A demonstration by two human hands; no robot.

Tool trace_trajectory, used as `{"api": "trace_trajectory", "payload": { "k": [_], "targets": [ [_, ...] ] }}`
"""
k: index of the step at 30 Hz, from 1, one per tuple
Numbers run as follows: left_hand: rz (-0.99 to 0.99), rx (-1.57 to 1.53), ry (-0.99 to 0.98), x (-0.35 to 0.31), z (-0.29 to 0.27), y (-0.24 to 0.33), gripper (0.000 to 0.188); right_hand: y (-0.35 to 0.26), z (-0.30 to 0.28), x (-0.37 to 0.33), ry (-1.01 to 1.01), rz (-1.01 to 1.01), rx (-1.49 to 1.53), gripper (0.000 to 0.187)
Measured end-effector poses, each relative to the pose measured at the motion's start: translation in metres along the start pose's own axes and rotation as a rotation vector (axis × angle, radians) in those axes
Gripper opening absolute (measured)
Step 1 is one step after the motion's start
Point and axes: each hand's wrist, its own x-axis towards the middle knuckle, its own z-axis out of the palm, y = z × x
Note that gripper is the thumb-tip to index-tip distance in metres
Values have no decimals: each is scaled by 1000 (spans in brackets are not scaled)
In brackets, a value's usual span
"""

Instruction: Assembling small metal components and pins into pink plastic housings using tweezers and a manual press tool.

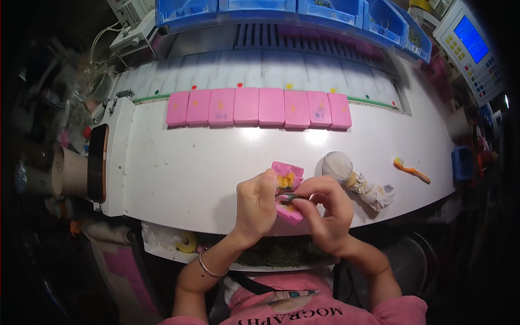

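Note:
My left hand (pixel 257 205) is closed round a pink rubber mold (pixel 288 169), holding it above the near middle of the table. The mold is spread apart, and yellow patches show on its inner faces. My right hand (pixel 328 212) pinches at the mold's opening with thumb and forefinger. A thin, dark, shiny piece (pixel 288 196) shows between the fingertips and the mold; what it is I cannot make out. To the right of my right hand lies a tied white cloth bundle (pixel 338 166) with a knotted tail.
Several pink blocks (pixel 246 106) stand in a row across the table's middle. An orange-handled brush (pixel 413 170) lies at the right. Blue bins (pixel 257 6) line the back, and a control panel (pixel 469 46) with a blue screen is at far right. A phone (pixel 97 162) stands on the left.

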Motion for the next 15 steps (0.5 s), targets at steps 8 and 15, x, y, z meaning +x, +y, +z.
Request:
{"api": "trace_trajectory", "payload": {
  "k": [8, 15],
  "targets": [
    [124, -142, -355, 10, -10, 2, 40, -3, -19, 22, 233, 433, 741, 12],
    [-201, -212, -535, 13, -9, 35, 19, -1, -34, 28, -37, 717, 837, 19]
  ]
}}
